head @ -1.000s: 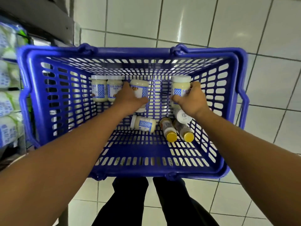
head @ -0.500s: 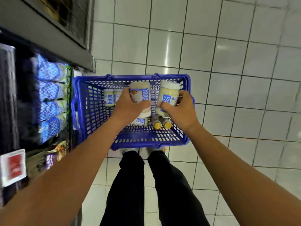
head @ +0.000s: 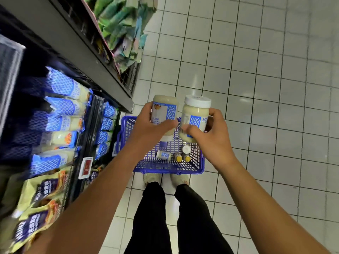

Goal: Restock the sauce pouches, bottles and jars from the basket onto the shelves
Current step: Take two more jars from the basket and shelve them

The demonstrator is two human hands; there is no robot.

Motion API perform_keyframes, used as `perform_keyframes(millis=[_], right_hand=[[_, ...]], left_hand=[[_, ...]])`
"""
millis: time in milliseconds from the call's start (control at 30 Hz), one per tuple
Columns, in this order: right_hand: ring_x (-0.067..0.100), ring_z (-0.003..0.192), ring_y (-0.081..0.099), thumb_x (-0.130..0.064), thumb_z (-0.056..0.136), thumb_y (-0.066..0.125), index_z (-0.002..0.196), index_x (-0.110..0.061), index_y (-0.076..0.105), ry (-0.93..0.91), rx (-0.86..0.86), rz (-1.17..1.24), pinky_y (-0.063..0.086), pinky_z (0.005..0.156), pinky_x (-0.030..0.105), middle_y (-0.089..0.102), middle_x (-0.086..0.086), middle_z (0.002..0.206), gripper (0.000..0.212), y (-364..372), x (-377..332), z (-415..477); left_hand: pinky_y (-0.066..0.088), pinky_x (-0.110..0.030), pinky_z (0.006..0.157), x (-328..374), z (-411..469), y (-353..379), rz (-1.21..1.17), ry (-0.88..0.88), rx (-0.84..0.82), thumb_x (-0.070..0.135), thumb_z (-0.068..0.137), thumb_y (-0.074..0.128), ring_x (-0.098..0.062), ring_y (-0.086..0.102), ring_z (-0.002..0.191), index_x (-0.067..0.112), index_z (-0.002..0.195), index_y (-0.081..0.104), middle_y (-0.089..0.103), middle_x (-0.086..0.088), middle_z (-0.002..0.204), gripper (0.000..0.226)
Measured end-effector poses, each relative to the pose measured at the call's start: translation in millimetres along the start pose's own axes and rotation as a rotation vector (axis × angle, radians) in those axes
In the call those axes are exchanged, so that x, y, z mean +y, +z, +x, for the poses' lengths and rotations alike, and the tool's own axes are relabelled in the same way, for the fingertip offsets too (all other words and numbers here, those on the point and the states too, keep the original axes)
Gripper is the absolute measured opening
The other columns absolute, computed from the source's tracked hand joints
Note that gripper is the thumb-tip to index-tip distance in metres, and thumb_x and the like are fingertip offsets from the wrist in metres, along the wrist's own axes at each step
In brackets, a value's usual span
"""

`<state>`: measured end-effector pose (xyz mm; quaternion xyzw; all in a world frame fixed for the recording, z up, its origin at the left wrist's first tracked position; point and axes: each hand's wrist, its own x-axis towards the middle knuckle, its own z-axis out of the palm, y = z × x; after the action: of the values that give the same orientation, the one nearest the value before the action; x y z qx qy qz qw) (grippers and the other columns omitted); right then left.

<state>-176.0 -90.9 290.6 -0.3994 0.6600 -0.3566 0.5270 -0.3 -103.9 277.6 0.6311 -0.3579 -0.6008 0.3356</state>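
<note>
Your left hand [head: 146, 123] grips the inverted jar [head: 165, 110] and your right hand [head: 211, 136] grips the upright jar [head: 195, 114], just beside each other above the basket [head: 165, 167]. Knock them together, or clip the shelf edge [head: 88, 52] swinging left, and one could slip.

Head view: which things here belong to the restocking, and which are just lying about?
Job:
left hand gripping left jar
right hand gripping right jar
basket, with lying jar and yellow-capped bottles
shelf
blue pouches

Lying about:
green packets
yellow bags
price tag
floor
</note>
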Motion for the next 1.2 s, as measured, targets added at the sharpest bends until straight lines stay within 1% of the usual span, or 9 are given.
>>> perform_keyframes(millis=[100,267,400,600,700,867,1000,1100,1200], right_hand=[[0.004,0.083,0.070,-0.033,0.066,0.082,0.105,-0.033,0.054,-0.085,-0.077,0.013,0.053,0.063,0.016,0.070,-0.005,0.096,0.048,-5,-54,-23],[0.011,0.085,0.070,-0.021,0.072,0.081,0.107,-0.029,0.054,-0.245,-0.226,-0.036,0.058,0.069,0.026,0.070,-0.004,0.095,0.045,-7,-131,-54],[0.006,0.080,0.068,-0.012,0.076,0.080,0.106,-0.030,0.055,-0.360,-0.388,-0.041,0.057,0.068,0.023,0.070,-0.008,0.090,0.043,-2,-175,-78],[0.006,0.077,0.069,-0.015,0.073,0.079,0.104,-0.027,0.057,-0.486,-0.652,0.011,0.055,0.064,0.019,0.072,-0.006,0.091,0.040,20,-220,-130],[0.004,0.074,0.066,-0.019,0.069,0.077,0.105,-0.025,0.057,-0.527,-0.775,0.051,0.054,0.064,0.020,0.072,-0.007,0.087,0.041,37,-234,-163],[0.003,0.072,0.066,-0.027,0.062,0.077,0.108,-0.022,0.059,-0.561,-1.006,0.063,0.054,0.066,0.023,0.072,-0.010,0.086,0.050,65,-243,-230],[0.003,0.074,0.067,-0.040,0.056,0.073,0.107,-0.022,0.059,-0.558,-1.221,0.050,0.053,0.065,0.019,0.074,-0.008,0.087,0.055,82,-238,-295],[0.009,0.075,0.067,-0.040,0.054,0.073,0.112,-0.015,0.058,-0.556,-1.358,0.044,0.052,0.065,0.022,0.074,-0.001,0.090,0.064,89,-226,-350],[0.010,0.072,0.066,-0.037,0.054,0.073,0.108,-0.016,0.059,-0.552,-1.479,0.034,0.054,0.064,0.024,0.074,-0.001,0.087,0.060,91,-209,-407]], left_hand=[[0.055,-0.018,0.065,41,-39,-6,-0.017,0.072,0.068,0.035,0.063,0.080,-0.003,0.071,0.085,0.036,0.108,0.060,0.073,0.016,0.093,0.050],[0.056,-0.021,0.067,96,-102,-16,-0.090,0.211,0.225,0.024,0.070,0.077,-0.006,0.070,0.085,0.032,0.108,0.060,0.073,0.013,0.092,0.043],[0.056,-0.020,0.065,125,-153,-26,-0.178,0.294,0.400,0.026,0.070,0.079,-0.005,0.071,0.084,0.046,0.102,0.061,0.073,0.016,0.094,0.042],[0.056,-0.025,0.070,149,-237,-42,-0.269,0.379,0.703,0.042,0.057,0.079,-0.007,0.068,0.081,0.032,0.103,0.061,0.074,0.010,0.093,0.050],[0.054,-0.023,0.067,152,-290,-52,-0.267,0.425,0.843,0.042,0.057,0.079,-0.005,0.066,0.077,0.030,0.102,0.061,0.072,0.012,0.089,0.050],[0.050,-0.017,0.060,135,-384,-61,-0.304,0.474,1.080,0.024,0.067,0.079,-0.003,0.060,0.066,0.026,0.100,0.060,0.068,0.015,0.077,0.039],[0.051,-0.019,0.060,111,-461,-58,-0.336,0.487,1.266,0.037,0.060,0.080,-0.004,0.063,0.069,0.028,0.105,0.061,0.070,0.011,0.082,0.049],[0.052,-0.021,0.063,86,-518,-53,-0.352,0.495,1.400,0.041,0.061,0.078,-0.006,0.064,0.073,0.033,0.102,0.063,0.071,0.007,0.085,0.045],[0.055,-0.027,0.065,59,-574,-42,-0.374,0.505,1.534,0.041,0.060,0.078,-0.010,0.064,0.074,0.035,0.101,0.064,0.071,0.003,0.087,0.044]])
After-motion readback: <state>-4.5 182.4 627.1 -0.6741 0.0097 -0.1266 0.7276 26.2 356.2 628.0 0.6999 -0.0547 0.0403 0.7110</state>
